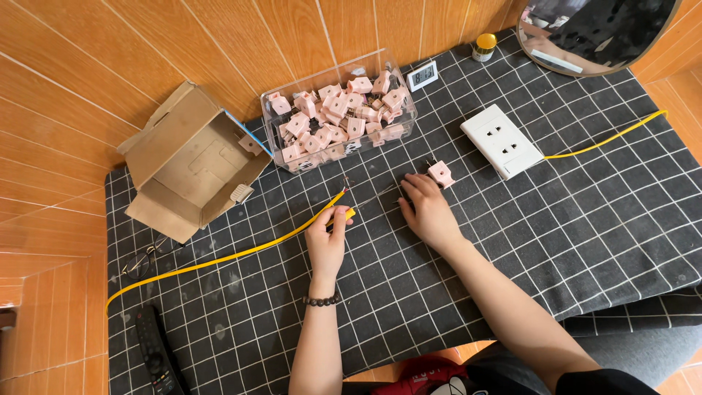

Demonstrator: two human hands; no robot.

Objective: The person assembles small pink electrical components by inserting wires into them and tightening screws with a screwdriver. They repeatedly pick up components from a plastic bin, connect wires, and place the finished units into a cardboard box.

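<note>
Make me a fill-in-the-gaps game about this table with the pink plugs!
1. The left hand holds a ____ cable.
2. The pink plugs fill a clear ____ box.
3. The right hand touches one pink plug beside the ____ socket plate.

Missing words: yellow; plastic; white

We see a bright, evenly lit scene under soft, diffuse light. Shadows stay faint and short beside the cardboard box and under the hands. The clear plastic bin glints mildly. Focus holds throughout; straight lines bow slightly toward the edges.
</note>
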